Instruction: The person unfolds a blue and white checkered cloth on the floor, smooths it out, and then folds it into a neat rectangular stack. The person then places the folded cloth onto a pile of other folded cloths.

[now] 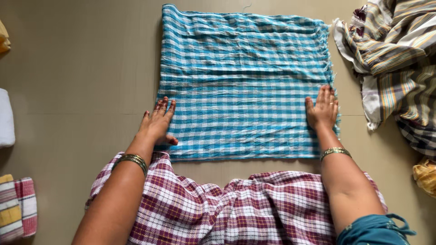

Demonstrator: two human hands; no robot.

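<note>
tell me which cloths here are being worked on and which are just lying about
In hand: blue checked cloth, spread flat, left hand and right hand pressing its side edges.

Lying about: maroon checked cloth, striped cloth heap, folded striped towels, white folded cloth, yellow cloth.

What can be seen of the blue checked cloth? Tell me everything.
The blue cloth is a thin woven piece in turquoise and white checks, looking like crinkled cotton. It lies flat on the tan floor, folded into a near rectangle, with a short fringe along its right edge. The left hand presses on its left edge and the right hand on its right edge, both palms down with fingers spread. Its near edge lies close to a maroon checked cloth; whether they touch is unclear.
</note>
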